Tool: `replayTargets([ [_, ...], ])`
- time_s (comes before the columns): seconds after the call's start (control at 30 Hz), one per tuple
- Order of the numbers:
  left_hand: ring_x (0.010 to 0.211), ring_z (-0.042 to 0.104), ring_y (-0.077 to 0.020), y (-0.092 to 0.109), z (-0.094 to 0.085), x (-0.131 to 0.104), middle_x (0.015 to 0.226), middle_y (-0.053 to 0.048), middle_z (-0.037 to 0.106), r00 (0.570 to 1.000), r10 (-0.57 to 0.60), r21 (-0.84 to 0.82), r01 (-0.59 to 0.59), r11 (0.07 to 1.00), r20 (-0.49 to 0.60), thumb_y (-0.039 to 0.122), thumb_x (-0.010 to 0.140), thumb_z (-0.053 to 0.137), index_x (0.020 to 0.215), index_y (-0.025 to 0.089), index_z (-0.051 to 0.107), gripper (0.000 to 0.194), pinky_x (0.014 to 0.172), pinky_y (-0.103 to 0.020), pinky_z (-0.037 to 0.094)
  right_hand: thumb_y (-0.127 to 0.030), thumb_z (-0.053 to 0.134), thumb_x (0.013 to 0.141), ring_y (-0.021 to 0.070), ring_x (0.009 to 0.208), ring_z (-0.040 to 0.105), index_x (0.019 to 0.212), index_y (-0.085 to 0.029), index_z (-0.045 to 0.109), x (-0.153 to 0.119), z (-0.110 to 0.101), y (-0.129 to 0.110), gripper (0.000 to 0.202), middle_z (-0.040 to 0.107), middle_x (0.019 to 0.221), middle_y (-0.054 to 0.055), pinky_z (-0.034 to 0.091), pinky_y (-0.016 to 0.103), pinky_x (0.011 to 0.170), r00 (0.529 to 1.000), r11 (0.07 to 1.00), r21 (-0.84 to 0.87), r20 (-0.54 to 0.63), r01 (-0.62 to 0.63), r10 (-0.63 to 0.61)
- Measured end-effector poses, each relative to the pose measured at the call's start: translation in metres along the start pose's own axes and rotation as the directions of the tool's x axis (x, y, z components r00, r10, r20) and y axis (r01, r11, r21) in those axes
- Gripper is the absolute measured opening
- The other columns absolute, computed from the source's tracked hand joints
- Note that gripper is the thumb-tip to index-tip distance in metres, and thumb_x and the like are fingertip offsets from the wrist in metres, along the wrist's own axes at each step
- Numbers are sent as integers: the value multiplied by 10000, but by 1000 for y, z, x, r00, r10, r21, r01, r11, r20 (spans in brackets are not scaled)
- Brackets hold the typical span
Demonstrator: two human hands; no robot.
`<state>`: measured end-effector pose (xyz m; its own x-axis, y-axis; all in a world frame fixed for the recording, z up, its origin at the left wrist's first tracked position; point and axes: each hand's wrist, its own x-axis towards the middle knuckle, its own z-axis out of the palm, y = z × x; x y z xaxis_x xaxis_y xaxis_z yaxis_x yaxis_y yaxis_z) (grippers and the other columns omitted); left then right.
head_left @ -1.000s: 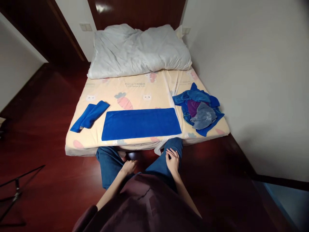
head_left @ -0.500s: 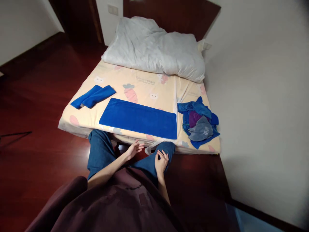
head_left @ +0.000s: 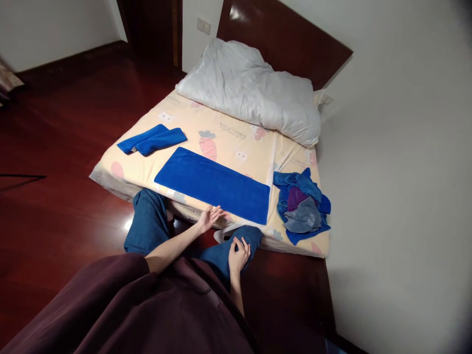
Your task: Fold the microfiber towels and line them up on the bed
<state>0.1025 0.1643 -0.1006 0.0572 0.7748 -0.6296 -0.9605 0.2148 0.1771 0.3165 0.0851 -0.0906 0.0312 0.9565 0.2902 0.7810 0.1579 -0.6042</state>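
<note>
A blue towel lies flat as a long rectangle near the front edge of the bed. My left hand is by the towel's front edge, fingers stretched and empty; whether it touches the cloth I cannot tell. Over my right knee is my right hand, fingers loosely curved and apart, holding nothing. A folded blue towel lies to the left of the flat one. To the right is a crumpled heap of cloths in blue, purple and grey.
The bed has a cream patterned sheet. A bunched white quilt lies at the far end, before a dark wooden headboard. A white wall runs along the right side, and dark red flooring spreads to the left.
My view has turned and tilted a little. My left hand has moved forward to the flat towel's front edge. My right hand stays at the knee, and the cloths lie as before.
</note>
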Motion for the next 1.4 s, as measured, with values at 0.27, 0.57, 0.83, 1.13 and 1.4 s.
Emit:
replayTargets([
  [0.27, 1104, 715, -169, 0, 13, 26, 1358, -176, 662, 997, 17, -75, -11, 997, 73, 371, 1069, 373, 1480, 93, 501, 512, 897, -231, 594, -340, 381, 974, 402, 1289, 615, 1021, -285, 809, 2, -5, -6, 434, 769, 1152, 121, 321, 703, 1137, 991, 991, -124, 121, -43, 58],
  [0.57, 1061, 729, -236, -2, 9, 51, 1426, -198, 607, 962, -20, -287, 100, 953, 271, 580, 1056, 250, 1608, 142, 311, 708, 931, -382, 591, -332, 392, 952, 329, 1277, 645, 989, -309, 812, 2, -6, -9, 423, 787, 1130, 58, 349, 569, 1200, 994, 983, -176, 93, -45, 63],
  [0.83, 1363, 559, -247, -13, 0, 58, 1549, -160, 502, 969, 67, -361, 24, 932, 239, 529, 1065, 272, 1625, 174, 283, 662, 1068, -374, 511, -307, 384, 954, 311, 1330, 604, 1000, -356, 803, 2, -5, -8, 425, 781, 1148, 39, 323, 546, 1220, 986, 973, -222, 140, -60, 93],
  [1.13, 1462, 447, -216, -21, -4, 63, 1600, -105, 450, 969, 121, -328, -44, 944, 217, 495, 1074, 286, 1616, 228, 315, 606, 1195, -392, 391, -347, 393, 950, 302, 1321, 610, 970, -405, 794, 3, -1, -5, 406, 783, 1127, 0, 293, 533, 1231, 982, 970, -231, 150, -76, 112],
  [1.4, 1467, 441, -221, -20, -5, 63, 1603, -118, 441, 969, 100, -340, -17, 940, 226, 490, 1073, 314, 1600, 200, 353, 603, 1193, -367, 381, -472, 503, 919, 327, 1062, 727, 1002, -183, 798, 50, 7, 4, 422, 781, 1084, 169, 502, 496, 1045, 930, 964, 14, 266, -266, 253],
])
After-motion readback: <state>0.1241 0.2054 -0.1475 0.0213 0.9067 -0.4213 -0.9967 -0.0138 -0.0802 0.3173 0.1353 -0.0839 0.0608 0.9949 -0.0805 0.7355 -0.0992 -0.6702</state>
